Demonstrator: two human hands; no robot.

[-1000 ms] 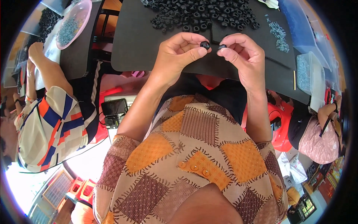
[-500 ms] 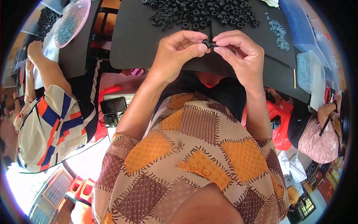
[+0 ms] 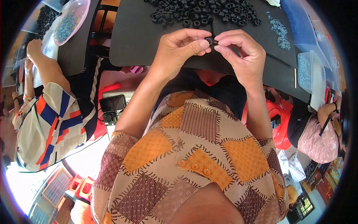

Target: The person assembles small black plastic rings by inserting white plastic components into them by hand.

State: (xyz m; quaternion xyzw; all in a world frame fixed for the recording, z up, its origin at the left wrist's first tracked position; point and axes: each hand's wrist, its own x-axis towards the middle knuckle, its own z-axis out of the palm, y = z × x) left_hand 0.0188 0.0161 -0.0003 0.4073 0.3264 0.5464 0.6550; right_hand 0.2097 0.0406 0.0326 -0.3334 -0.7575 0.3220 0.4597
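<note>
Just above the near edge of the dark table (image 3: pixel 138 48), a small black ring-like part (image 3: pixel 210 41) is pinched between the thumb and fingers of my left hand (image 3: pixel 179 48). My right hand (image 3: pixel 242 50) meets it from the right, thumb and fingertips closed at the part's side. Whatever sits between those right fingertips is too small to make out. Beyond my hands lies a large pile of similar black hollow parts (image 3: pixel 201 13).
On the table's right lie small clear-blue pieces (image 3: pixel 279 33), a thin yellowish stick (image 3: pixel 295 77) and a clear plastic tub (image 3: pixel 305 71). At left, a person's arm (image 3: pixel 48 67) reaches by a pink basin (image 3: pixel 80 22). Another person in pink (image 3: pixel 319 138) sits at right.
The black part has turned a little in my fingers, so its opening shows more. Both hands stay nearly in place.
</note>
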